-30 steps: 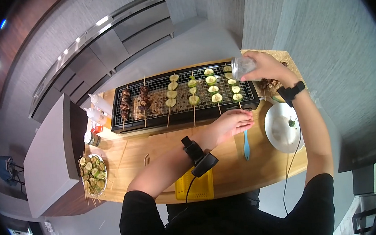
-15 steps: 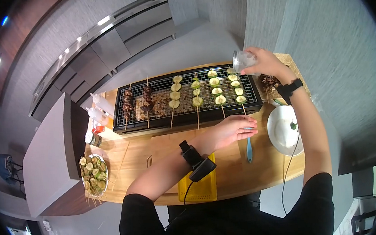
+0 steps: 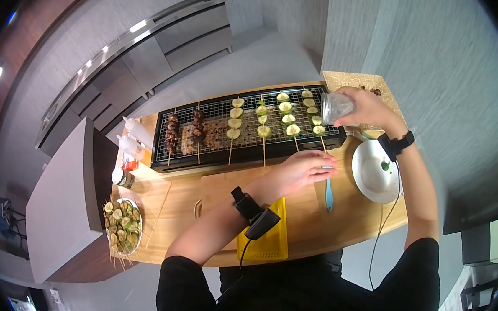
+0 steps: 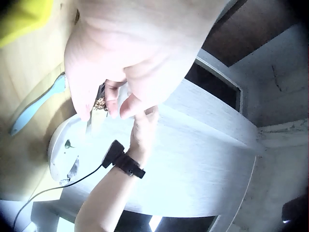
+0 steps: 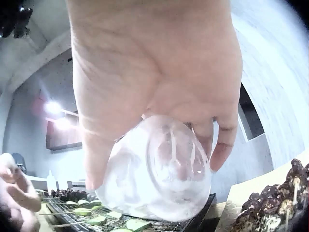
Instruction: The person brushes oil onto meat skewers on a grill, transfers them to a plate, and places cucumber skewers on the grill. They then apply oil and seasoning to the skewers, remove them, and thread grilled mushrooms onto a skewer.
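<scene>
My right hand (image 3: pixel 369 108) grips a clear jar (image 3: pixel 338 107) with thumb and fingers around it. It is tipped on its side above the grill's right end, mouth toward the rightmost skewer of zucchini slices (image 3: pixel 308 103). Whitish contents show through the jar's wall in the right wrist view. In front of the grill (image 3: pixel 219 158), my left hand (image 3: pixel 305 171) hovers with loosely bent fingers and holds nothing. Beneath its fingertips lies a blue-handled utensil (image 3: pixel 328 196), its far end hidden by the hand. Several zucchini skewers and two dark meat skewers (image 3: pixel 173 132) lie on the wire rack.
A white bowl (image 3: pixel 363 188) with a green scrap stands at right, a wrist-camera cable near it. Cooked meat skewers (image 5: pixel 270 205) lie on a board behind. At left are squeeze bottles (image 3: pixel 131 147), a jar (image 3: pixel 122 178) and a zucchini plate (image 3: pixel 140 236). A yellow tray (image 3: pixel 271 242) sits nearest me.
The right hand has brought the tipped jar nearer to me and slightly right along the rightmost skewer. My left hand stays in about the same place, and the camera view has shifted slightly.
</scene>
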A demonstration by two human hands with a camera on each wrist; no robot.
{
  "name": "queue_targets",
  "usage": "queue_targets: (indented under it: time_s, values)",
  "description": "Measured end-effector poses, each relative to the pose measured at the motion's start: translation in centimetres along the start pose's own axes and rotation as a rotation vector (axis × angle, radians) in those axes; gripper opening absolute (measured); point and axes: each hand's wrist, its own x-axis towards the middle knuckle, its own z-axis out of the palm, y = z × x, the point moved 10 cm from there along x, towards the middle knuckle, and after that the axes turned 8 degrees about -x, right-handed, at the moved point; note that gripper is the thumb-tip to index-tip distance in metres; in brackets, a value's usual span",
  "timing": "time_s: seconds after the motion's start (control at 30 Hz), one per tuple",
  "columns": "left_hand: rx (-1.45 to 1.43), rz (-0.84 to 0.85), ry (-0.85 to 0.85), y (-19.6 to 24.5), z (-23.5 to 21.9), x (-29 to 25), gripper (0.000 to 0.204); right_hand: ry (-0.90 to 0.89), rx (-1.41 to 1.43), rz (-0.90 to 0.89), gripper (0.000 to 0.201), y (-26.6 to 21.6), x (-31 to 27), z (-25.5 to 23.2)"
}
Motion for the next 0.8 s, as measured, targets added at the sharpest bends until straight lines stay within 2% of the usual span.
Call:
queue_targets:
  time_s: [0.17,0.23,0.3,0.43,0.47,0.53,0.63,0.7,0.73,0.8]
  values:
    - [-0.044,0.108,-0.032,2.4,0.6,-4.6,0.018,-0.022,0.034,0.063,0.076,-1.5,-2.6,0.0]
    - [0.282,0.306,-0.091,3.7,0.0,-6.0,0.018,0.012,0.109,0.079,0.075,-1.6,-3.4,0.0]
    - [0.374,0.399,-0.077,4.7,-0.6,-7.9,0.017,0.057,0.081,0.085,0.074,-1.7,-4.0,-0.1]
    - [0.095,0.395,0.055,6.4,-3.1,-12.8,0.015,0.203,0.137,-0.024,0.074,-1.5,-4.7,0.8]
    - [0.026,0.413,0.096,6.9,-4.0,-14.7,0.015,0.148,0.258,0.064,0.077,-1.3,-4.7,1.5]
    - [0.120,0.527,0.276,8.0,-6.5,-18.4,0.014,0.195,0.392,-0.001,0.078,-2.3,-4.2,2.9]
    - [0.255,0.706,0.447,8.8,-8.6,-23.4,0.015,0.048,0.608,-0.002,0.080,-7.0,-3.2,5.3]
    - [0.335,0.803,0.516,9.0,-9.2,-25.9,0.015,0.003,0.732,-0.080,0.084,-11.2,-2.0,6.8]
    - [0.401,0.801,0.556,8.9,-9.2,-26.8,0.018,-0.017,0.794,-0.113,0.086,-13.2,-1.7,7.5]
    - [0.534,0.786,0.628,9.1,-8.2,-28.4,0.027,-0.081,0.692,-0.242,0.093,-17.8,-0.6,8.9]
